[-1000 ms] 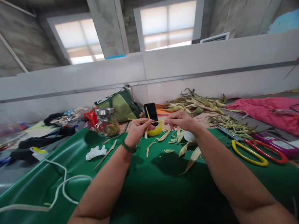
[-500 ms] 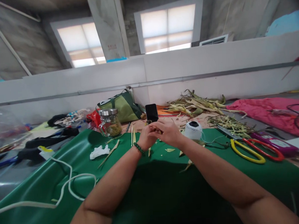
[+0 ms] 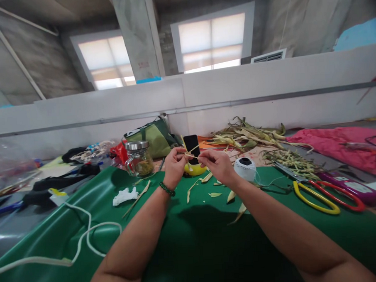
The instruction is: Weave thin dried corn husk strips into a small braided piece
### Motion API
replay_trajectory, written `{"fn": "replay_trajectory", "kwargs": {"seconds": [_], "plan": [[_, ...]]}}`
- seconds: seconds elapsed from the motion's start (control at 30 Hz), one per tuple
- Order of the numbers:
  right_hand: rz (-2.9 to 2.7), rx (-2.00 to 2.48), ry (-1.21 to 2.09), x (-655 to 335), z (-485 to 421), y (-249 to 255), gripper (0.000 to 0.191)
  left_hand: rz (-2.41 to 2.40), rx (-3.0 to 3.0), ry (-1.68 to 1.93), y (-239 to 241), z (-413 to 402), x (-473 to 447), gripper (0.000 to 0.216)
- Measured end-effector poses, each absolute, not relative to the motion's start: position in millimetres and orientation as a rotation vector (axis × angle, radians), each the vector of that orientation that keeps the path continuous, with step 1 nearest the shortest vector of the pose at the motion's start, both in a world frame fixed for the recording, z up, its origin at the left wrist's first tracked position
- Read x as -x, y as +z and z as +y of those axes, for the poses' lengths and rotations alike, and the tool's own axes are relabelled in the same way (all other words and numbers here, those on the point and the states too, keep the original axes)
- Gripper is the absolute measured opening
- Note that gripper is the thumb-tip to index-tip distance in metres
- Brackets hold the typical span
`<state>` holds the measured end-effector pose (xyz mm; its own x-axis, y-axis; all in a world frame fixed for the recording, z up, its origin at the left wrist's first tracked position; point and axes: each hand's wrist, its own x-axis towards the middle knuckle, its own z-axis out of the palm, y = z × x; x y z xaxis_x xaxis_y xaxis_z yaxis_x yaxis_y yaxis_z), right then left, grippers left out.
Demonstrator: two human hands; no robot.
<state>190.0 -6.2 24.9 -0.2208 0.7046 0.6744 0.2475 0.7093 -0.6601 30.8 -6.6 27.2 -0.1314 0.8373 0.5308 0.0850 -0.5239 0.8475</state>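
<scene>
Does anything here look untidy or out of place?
Pale dried leaf scraps lie scattered on the green table cover near the left hand and right hand, which pinch thin straw strips. A crumpled white tissue lies loose nearby.

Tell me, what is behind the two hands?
A black phone stands upright on a yellow stand, behind the left hand and right hand, whose fingers pinch thin pale strips. The hands hide part of the stand and the phone's lower corners.
</scene>
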Motion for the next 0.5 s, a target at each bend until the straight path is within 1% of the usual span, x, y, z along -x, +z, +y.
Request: {"fn": "replay_trajectory", "kwargs": {"seconds": [0.07,0.17,0.3,0.4,0.5], "plan": [[-1.794,0.734,0.52,-190,-6,25,0.017,1.034,-1.602,1.692,28,-9,-33,0.031],[-1.793,0.743,0.487,-189,-6,25,0.019,1.089,-1.701,1.631,28,-12,-36,0.029],[-1.782,0.768,0.468,-189,-5,25,0.019,1.026,-1.687,1.49,32,-17,-35,0.037],[-1.785,0.767,0.452,-191,-4,27,0.015,0.904,-1.624,1.386,38,-22,-35,0.047],[-1.806,0.772,0.36,-194,-5,29,0.013,0.89,-1.594,1.358,42,-25,-34,0.046]]}}
